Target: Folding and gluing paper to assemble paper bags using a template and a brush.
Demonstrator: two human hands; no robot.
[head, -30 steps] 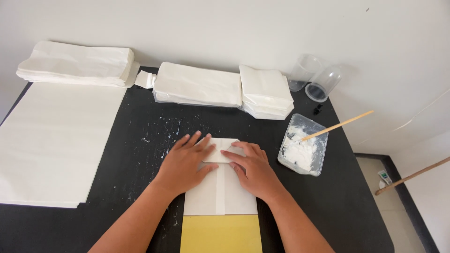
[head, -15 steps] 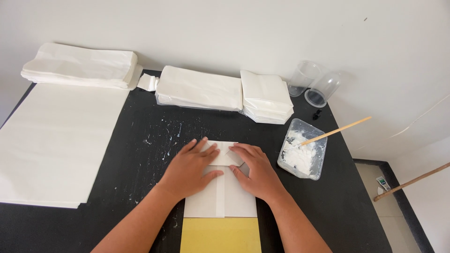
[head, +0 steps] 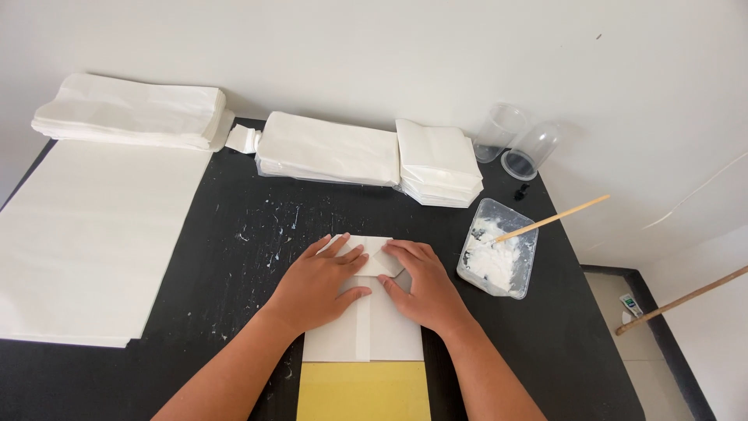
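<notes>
Since the earlier frame my fingers have drawn inward, creasing a corner. Left hand [head: 318,286] and right hand [head: 425,287] press flat, close together, on the white folded paper bag [head: 364,327] lying mid-table above the yellow sheet [head: 363,391]. Folding the bottom; next, I judge, firm creasing.

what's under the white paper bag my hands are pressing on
A yellow sheet sticks out below the paper bag, on the black table. How far it runs under the bag is covered by the bag and both hands.
</notes>
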